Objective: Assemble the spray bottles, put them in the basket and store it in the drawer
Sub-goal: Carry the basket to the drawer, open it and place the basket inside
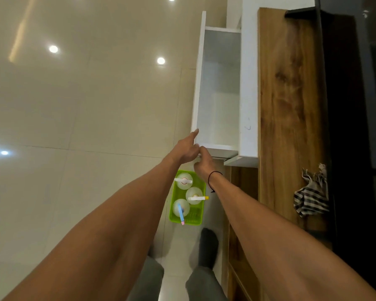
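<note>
Hands at the open white drawer [218, 88]: left hand [186, 148] fingers straight on its front, right hand [202, 164] fingers hidden.

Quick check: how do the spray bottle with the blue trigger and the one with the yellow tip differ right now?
The blue-trigger bottle stands at the basket's end nearest the person; the yellow-tipped bottle stands at mid-basket. The blue-trigger bottle's head is blue with a pink tip and points toward the person; the yellow-tipped bottle's head is white and points toward the cabinet. Both are translucent, assembled and upright.
</note>
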Action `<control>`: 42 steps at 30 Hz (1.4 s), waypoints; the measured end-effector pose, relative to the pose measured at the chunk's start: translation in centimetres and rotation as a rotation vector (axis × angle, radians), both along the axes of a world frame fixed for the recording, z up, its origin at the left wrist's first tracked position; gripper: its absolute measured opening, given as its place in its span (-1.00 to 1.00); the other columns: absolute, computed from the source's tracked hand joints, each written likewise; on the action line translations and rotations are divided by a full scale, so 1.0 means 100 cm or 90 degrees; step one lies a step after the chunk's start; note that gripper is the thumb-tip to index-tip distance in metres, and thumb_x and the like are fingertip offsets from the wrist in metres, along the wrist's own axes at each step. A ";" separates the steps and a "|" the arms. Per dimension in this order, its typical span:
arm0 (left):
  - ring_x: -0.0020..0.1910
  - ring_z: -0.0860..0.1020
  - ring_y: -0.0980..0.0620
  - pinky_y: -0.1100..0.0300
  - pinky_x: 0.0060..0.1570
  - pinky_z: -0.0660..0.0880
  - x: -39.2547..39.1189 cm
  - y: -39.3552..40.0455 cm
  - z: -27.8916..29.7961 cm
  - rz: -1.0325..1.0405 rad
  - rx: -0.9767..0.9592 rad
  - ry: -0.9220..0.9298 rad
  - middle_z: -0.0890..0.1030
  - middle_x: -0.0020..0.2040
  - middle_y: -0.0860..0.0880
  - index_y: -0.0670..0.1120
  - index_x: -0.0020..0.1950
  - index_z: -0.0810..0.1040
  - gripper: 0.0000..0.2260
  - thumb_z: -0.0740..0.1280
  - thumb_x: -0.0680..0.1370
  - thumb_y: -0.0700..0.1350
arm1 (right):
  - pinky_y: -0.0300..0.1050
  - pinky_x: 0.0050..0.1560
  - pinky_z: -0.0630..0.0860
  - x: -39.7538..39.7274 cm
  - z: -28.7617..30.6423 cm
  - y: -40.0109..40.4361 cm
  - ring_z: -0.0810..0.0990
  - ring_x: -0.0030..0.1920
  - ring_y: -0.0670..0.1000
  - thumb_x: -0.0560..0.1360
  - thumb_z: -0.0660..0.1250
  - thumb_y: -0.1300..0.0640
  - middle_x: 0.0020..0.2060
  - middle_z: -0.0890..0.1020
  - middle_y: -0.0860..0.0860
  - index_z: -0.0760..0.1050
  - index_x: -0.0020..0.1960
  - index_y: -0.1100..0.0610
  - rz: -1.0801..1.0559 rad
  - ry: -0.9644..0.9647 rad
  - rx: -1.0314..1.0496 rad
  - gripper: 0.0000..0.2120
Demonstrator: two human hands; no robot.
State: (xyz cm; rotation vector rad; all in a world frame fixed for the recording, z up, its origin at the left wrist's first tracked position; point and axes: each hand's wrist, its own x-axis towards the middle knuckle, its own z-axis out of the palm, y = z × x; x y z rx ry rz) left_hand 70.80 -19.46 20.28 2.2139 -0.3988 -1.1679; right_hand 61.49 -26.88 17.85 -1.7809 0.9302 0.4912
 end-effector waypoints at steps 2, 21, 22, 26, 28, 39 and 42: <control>0.53 0.38 -0.23 0.03 0.45 0.32 0.003 0.014 -0.005 0.002 0.007 -0.022 0.34 0.60 -0.20 0.04 0.71 0.02 -0.40 0.14 0.69 -0.14 | -0.08 0.01 0.51 0.008 -0.004 0.009 0.53 0.24 0.12 0.48 0.10 0.47 0.28 0.56 0.11 0.41 0.29 0.15 -0.011 -0.020 0.033 -0.54; 0.05 0.54 -0.09 0.20 0.11 0.41 0.067 0.128 -0.014 0.065 0.016 -0.028 0.53 0.40 -0.28 0.16 0.69 0.09 -0.44 0.11 0.71 -0.17 | 0.12 0.40 0.52 0.107 -0.026 0.098 0.60 0.33 0.11 0.56 0.24 0.25 0.33 0.62 0.12 0.38 0.50 0.05 -0.034 -0.007 0.161 -0.49; 0.02 0.53 -0.08 0.19 0.10 0.40 0.069 0.131 -0.013 0.066 0.016 -0.030 0.53 0.39 -0.30 0.17 0.69 0.09 -0.44 0.10 0.71 -0.17 | 0.13 0.41 0.52 0.110 -0.027 0.101 0.60 0.33 0.12 0.55 0.25 0.25 0.33 0.62 0.12 0.39 0.49 0.06 -0.037 -0.006 0.163 -0.50; -0.06 0.52 -0.04 0.19 0.05 0.40 0.072 0.139 -0.013 0.083 0.018 -0.036 0.55 0.35 -0.31 0.18 0.68 0.09 -0.44 0.10 0.71 -0.17 | 0.12 0.42 0.51 0.117 -0.021 0.109 0.58 0.35 0.13 0.57 0.23 0.30 0.35 0.59 0.14 0.37 0.50 0.10 -0.040 -0.002 0.174 -0.50; 0.08 0.58 -0.10 0.20 0.12 0.39 0.073 0.141 -0.014 0.097 0.014 -0.042 0.51 0.45 -0.23 0.18 0.68 0.10 -0.44 0.11 0.71 -0.16 | 0.15 0.42 0.50 0.119 -0.020 0.113 0.58 0.36 0.15 0.56 0.22 0.28 0.36 0.59 0.14 0.37 0.51 0.09 -0.040 -0.001 0.180 -0.49; 0.34 0.55 -0.26 0.10 0.21 0.43 0.058 0.139 -0.010 0.187 0.003 -0.027 0.51 0.46 -0.23 0.07 0.69 0.06 -0.44 0.16 0.71 -0.10 | 0.15 0.40 0.52 0.117 -0.010 0.111 0.60 0.32 0.18 0.56 0.20 0.37 0.29 0.62 0.18 0.38 0.50 0.08 -0.072 -0.015 0.196 -0.47; 0.24 0.58 -0.26 -0.03 0.23 0.52 0.045 0.137 -0.006 0.264 0.042 -0.002 0.56 0.36 -0.27 -0.01 0.66 0.05 -0.41 0.22 0.68 -0.05 | 0.12 0.35 0.56 0.111 -0.002 0.100 0.59 0.29 0.15 0.56 0.21 0.39 0.29 0.60 0.13 0.38 0.50 0.07 -0.090 -0.027 0.185 -0.46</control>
